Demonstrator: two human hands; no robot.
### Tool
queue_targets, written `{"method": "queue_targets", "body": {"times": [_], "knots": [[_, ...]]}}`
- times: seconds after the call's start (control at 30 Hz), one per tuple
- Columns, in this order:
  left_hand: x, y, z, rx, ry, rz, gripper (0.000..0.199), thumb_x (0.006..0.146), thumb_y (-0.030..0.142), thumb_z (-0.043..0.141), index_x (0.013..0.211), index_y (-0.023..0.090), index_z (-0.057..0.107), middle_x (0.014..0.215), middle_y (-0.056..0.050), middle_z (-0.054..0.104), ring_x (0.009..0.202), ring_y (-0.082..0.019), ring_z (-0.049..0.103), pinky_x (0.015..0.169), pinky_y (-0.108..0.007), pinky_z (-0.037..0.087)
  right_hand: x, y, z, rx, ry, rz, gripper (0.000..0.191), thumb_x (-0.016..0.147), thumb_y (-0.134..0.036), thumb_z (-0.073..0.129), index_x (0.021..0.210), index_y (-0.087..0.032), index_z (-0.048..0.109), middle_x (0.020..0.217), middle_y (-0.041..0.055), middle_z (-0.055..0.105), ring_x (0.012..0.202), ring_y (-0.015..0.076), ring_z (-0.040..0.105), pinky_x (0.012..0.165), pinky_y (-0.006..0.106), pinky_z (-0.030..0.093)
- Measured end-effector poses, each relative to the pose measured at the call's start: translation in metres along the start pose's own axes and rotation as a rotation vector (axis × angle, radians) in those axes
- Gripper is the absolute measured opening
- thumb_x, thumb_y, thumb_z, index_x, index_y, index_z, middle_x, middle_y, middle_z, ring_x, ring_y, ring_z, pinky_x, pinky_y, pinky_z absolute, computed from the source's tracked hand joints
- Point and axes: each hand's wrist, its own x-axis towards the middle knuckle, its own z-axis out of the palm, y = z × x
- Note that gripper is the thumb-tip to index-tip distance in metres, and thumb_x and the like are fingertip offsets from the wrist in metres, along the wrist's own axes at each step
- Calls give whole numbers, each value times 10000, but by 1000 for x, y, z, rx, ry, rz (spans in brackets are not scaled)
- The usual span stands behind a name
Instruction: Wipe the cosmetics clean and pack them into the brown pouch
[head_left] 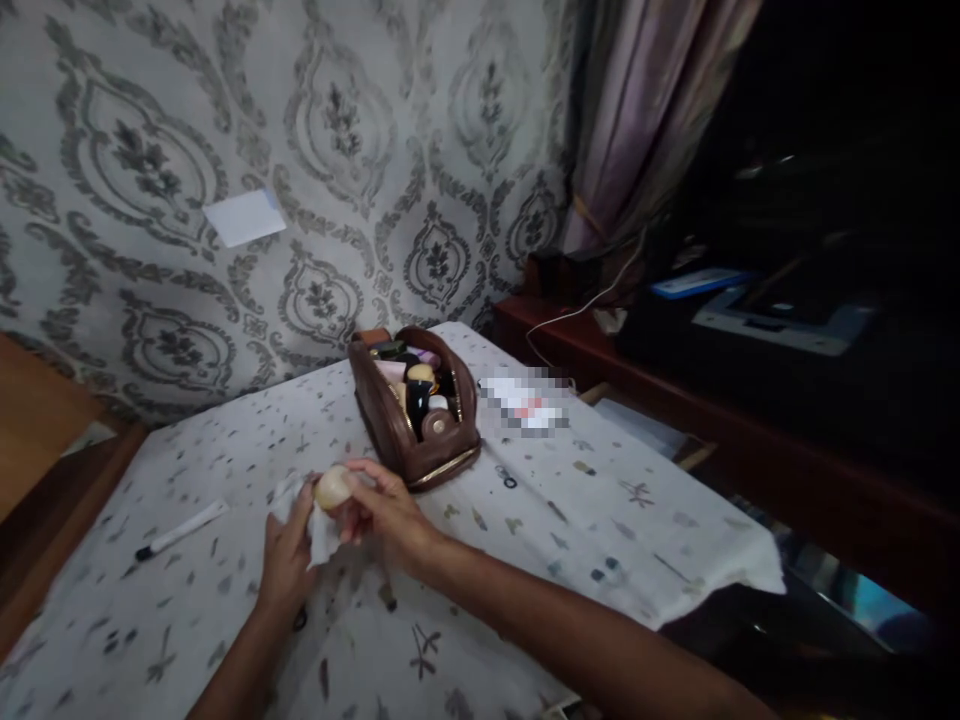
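My right hand (386, 510) has its fingers closed round a small, round, pale yellowish object (334, 487). Just to its left, my left hand (289, 545) grips a crumpled white cloth or tissue (322, 535), which lies against the round object. Both hands are over the patterned white cloth of the table, in front of an open brown bag (382, 420). Inside the bag are several small items, among them a dark bottle (418, 405) and a round brownish container (438, 425).
A white pen or marker with a dark tip (184, 530) lies at the left on the tablecloth (247, 430). Right of the bag is a blurred-out white item (525, 400). A dark red wooden desk (675, 420) with a white cable (592, 300) stands at the right.
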Motion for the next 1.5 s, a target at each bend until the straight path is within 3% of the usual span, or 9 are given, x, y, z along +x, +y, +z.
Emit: {"method": "queue_targets", "body": {"times": [0.07, 0.2, 0.4, 0.73, 0.9, 1.07, 1.2, 1.33, 1.5], "knots": [[6, 25, 13, -95, 40, -75, 483, 781, 629, 629, 990, 199, 698, 916, -79, 750, 909, -269, 704, 801, -358, 557, -1, -10, -2, -1, -22, -5, 663, 669, -697, 766, 1090, -215, 595, 670, -45, 674, 468, 96, 588, 453, 200, 374], [9, 50, 30, -544, 36, -300, 516, 737, 605, 726, 996, 162, 674, 833, -44, 731, 758, -201, 686, 690, -283, 534, -6, -25, -5, 5, -54, -16, 629, 702, -684, 756, 1090, -215, 598, 698, -29, 683, 495, 105, 615, 455, 198, 368], [12, 64, 38, -546, -38, -269, 455, 739, 579, 745, 890, 152, 698, 728, -15, 700, 679, -156, 642, 608, -229, 495, -15, -42, -9, 4, -80, -40, 561, 704, -625, 793, 1018, -192, 626, 776, -13, 687, 545, 101, 647, 496, 196, 396], [16, 68, 45, -499, -27, -249, 426, 809, 533, 704, 1020, 163, 686, 916, -43, 740, 861, -199, 689, 776, -276, 548, -27, -58, -17, -4, -18, -139, 607, 592, -403, 924, 1069, -227, 593, 937, -16, 712, 718, 143, 717, 642, 244, 520], [19, 62, 43, -307, -101, -127, 466, 844, 547, 667, 1078, 146, 710, 1007, -78, 738, 993, -236, 669, 909, -301, 522, -32, -61, -21, 58, -39, -162, 529, 701, -545, 834, 1016, -226, 552, 898, -8, 705, 695, 161, 722, 716, 314, 553], [33, 79, 41, -116, -166, 42, 437, 882, 536, 614, 1061, 152, 720, 939, -72, 732, 894, -228, 676, 817, -291, 544, -36, -68, -35, 36, -25, -188, 502, 665, -461, 886, 959, -224, 556, 927, -18, 665, 740, 149, 707, 725, 315, 560], [65, 106, 41, 126, -236, 375, 332, 949, 424, 540, 1079, 166, 704, 969, -80, 724, 906, -217, 674, 833, -300, 534, -42, -82, -50, -41, 47, -218, 586, 612, -409, 922, 1087, -232, 628, 1005, -8, 632, 841, 150, 684, 768, 311, 564], [104, 133, 50, 413, -373, 742, 331, 983, 357, 493, 1225, 207, 661, 1189, -109, 693, 1136, -249, 624, 976, -369, 497, -48, -112, -63, -148, 95, -261, 560, 669, -407, 891, 1145, -226, 660, 1045, 29, 699, 946, 178, 688, 908, 355, 540], [141, 148, 71, 674, -622, 891, 461, 987, 436, 488, 1387, 224, 576, 1420, -121, 594, 1340, -299, 516, 1103, -463, 429, -41, -152, -78, -271, 190, -408, 492, 693, -415, 866, 1095, -229, 651, 1031, 36, 741, 953, 190, 703, 909, 364, 548]]}}
